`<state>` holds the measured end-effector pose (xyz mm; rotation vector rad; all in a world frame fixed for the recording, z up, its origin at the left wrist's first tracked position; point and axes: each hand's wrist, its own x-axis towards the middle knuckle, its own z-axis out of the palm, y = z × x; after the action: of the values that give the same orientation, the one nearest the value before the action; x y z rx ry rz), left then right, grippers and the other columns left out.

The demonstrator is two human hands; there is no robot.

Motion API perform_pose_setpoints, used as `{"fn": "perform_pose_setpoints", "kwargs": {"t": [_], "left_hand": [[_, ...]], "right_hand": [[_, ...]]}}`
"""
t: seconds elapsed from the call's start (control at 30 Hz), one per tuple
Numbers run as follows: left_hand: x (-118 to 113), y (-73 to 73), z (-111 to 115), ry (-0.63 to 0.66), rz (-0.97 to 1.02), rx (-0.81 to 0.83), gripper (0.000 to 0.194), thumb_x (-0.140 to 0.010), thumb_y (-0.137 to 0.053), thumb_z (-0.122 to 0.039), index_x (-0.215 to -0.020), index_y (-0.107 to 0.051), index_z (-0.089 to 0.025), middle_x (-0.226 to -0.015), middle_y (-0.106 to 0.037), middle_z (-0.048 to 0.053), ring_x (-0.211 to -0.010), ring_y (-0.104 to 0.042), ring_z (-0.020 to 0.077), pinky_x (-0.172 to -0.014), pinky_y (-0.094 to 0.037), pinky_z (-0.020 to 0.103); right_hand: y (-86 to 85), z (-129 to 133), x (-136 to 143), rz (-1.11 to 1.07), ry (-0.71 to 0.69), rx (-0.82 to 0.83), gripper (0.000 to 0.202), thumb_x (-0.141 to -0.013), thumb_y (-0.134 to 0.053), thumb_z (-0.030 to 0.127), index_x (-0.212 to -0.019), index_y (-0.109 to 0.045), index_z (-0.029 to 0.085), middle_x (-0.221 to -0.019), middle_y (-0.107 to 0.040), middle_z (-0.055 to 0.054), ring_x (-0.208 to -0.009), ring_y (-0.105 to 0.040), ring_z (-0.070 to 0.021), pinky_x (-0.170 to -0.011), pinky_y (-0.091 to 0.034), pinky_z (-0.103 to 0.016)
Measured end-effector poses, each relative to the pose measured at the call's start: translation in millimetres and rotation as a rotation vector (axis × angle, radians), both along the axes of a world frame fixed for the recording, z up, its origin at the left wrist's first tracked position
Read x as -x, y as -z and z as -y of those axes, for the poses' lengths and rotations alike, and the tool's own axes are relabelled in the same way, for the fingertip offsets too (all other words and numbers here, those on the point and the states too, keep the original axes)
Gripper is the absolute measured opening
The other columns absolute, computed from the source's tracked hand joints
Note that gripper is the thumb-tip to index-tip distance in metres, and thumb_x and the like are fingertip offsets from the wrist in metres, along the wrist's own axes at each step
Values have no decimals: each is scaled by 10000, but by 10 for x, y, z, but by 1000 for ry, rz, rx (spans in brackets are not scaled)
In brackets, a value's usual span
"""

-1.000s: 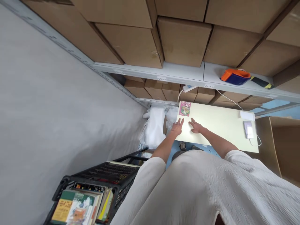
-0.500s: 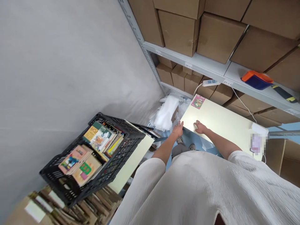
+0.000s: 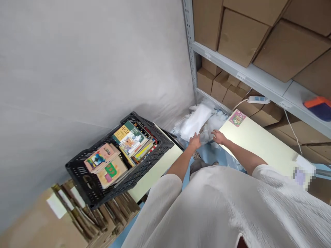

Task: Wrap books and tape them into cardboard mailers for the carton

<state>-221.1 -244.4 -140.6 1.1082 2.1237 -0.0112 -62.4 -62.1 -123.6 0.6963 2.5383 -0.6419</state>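
My left hand (image 3: 195, 141) is held out in mid-air with its fingers apart and nothing in it. White wrapping material (image 3: 196, 120) lies in a heap beyond it on the floor. My right hand (image 3: 219, 136), also open and without an object, hovers by the left edge of a pale table (image 3: 258, 143). Whether it touches that edge I cannot tell. A pink picture booklet (image 3: 237, 118) lies flat on the table's far left corner. To my left, a black plastic crate (image 3: 155, 172) holds several children's books (image 3: 130, 139), some stacked flat with covers up.
The crate rests on a pale surface (image 3: 147, 179) against the grey wall (image 3: 103, 69). Folded cardboard (image 3: 103, 220) stands below it. A metal shelf (image 3: 227, 62) carries cardboard boxes (image 3: 240, 38) behind the table. A power strip (image 3: 258, 100) with a white cable hangs near the table's back edge.
My view has turned left, so the crate, table and shelf sit further right. My right hand has moved from over the table to its left edge, nearer my left hand.
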Motion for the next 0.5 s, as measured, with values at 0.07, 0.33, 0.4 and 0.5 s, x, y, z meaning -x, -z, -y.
{"fn": "perform_pose_setpoints", "kwargs": {"t": [0.07, 0.33, 0.4, 0.5], "left_hand": [[192, 97, 56, -41, 30, 1, 796, -1011, -536, -212, -1777, -320, -178, -1872, -233, 229, -1671, -423, 351, -1370, -303, 538], [883, 451, 93, -275, 95, -6, 724, -1004, -598, -198, -1714, -460, -174, -1822, -385, 193, -1657, -444, 338, -1349, -385, 468], [1009, 571, 77, -310, 121, -6, 664, -1000, -606, -183, -1660, -535, -170, -1798, -430, 185, -1643, -467, 327, -1345, -397, 447], [1155, 821, 64, -393, 163, 13, 619, -1008, -598, -187, -1627, -578, -170, -1743, -517, 177, -1587, -546, 306, -1308, -448, 411]], "right_hand": [[38, 45, 256, 3, 6, -5, 596, -1036, -486, 227, -1608, -617, 121, -1697, -552, -171, -1514, -556, -326, -1292, -410, -422], [270, 103, 902, 70, 128, -58, 508, -1086, -510, 355, -1514, -698, 156, -1534, -686, -185, -1432, -596, -383, -1226, -454, -490], [370, 68, 1029, 88, 122, -39, 500, -1088, -514, 365, -1509, -699, 167, -1535, -689, -177, -1430, -599, -377, -1221, -456, -483], [603, -6, 1243, 118, 105, 5, 526, -1097, -516, 419, -1532, -678, 173, -1555, -681, -177, -1438, -601, -376, -1207, -469, -472]]}}
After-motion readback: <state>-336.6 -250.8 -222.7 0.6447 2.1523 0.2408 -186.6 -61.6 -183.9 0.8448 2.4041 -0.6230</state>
